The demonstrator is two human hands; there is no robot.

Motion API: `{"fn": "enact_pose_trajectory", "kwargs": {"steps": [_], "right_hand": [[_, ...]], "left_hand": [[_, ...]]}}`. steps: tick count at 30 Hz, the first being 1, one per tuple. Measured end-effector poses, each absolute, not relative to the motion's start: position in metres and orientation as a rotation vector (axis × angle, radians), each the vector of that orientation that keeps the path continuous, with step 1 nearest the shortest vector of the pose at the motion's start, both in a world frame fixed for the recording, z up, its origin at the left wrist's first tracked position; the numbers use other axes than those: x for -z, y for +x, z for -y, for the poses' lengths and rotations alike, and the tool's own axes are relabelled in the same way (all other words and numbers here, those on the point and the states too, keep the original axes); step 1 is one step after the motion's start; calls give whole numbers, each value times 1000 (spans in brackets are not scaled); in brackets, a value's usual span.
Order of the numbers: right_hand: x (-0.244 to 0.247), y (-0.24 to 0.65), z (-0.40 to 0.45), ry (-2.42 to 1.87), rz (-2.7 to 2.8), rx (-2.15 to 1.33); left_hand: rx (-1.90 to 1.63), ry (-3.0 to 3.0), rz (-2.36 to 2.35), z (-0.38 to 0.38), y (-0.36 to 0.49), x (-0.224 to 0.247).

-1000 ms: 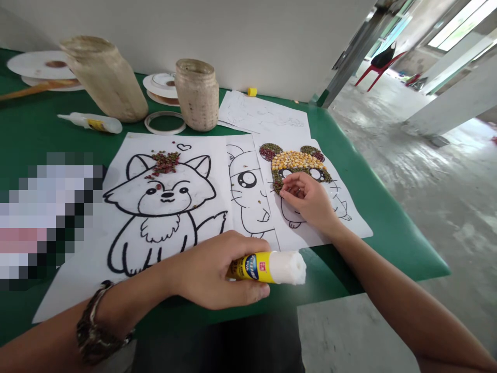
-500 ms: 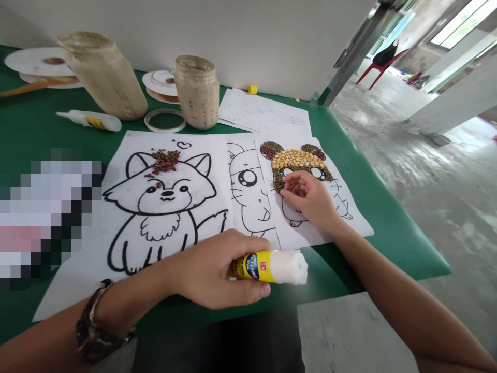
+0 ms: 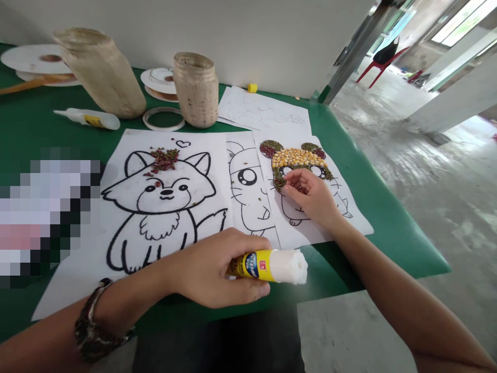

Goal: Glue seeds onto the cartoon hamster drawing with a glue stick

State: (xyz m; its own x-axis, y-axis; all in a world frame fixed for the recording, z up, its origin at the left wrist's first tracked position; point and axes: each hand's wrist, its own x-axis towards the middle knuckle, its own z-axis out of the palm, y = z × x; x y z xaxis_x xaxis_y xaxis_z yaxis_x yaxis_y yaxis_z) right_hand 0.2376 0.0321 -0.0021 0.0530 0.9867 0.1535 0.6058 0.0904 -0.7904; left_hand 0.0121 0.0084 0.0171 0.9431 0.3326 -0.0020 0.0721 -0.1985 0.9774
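Wrapped round a yellow-labelled glue stick, my left hand hovers over the table's near edge, the white glue end pointing right. My right hand is at the hamster picture, thumb and fingers pinched at the left cheek; anything between them is too small to make out. Corn kernels cover the hamster's forehead, and green and red beans fill its ears and part of its face. On the fox drawing lies a loose heap of red and green beans.
Two cloudy jars stand at the back, beside ribbon spools and a tape roll. A glue bottle lies at left. More drawn sheets and a yellow cap lie near the wall. The green table ends at right.
My right hand's fingertips have shifted very slightly at the hamster's cheek. My left hand keeps the glue stick in the same place. The view has moved a little.
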Motion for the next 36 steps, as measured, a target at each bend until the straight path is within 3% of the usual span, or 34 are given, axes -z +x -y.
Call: {"fn": "enact_pose_trajectory", "kwargs": {"steps": [14,20,36], "right_hand": [[-4,237,-28,-1558,1577,-495],[-15,213,-19,-1419,2260,-171],[-7,210,-25,-1441,2154,-285]], "left_hand": [[-252,1751,-295,-7,12,-17],[-277,1766,-322,-7,12,-17],[-304,1603,-335,-6,14,-19]]}}
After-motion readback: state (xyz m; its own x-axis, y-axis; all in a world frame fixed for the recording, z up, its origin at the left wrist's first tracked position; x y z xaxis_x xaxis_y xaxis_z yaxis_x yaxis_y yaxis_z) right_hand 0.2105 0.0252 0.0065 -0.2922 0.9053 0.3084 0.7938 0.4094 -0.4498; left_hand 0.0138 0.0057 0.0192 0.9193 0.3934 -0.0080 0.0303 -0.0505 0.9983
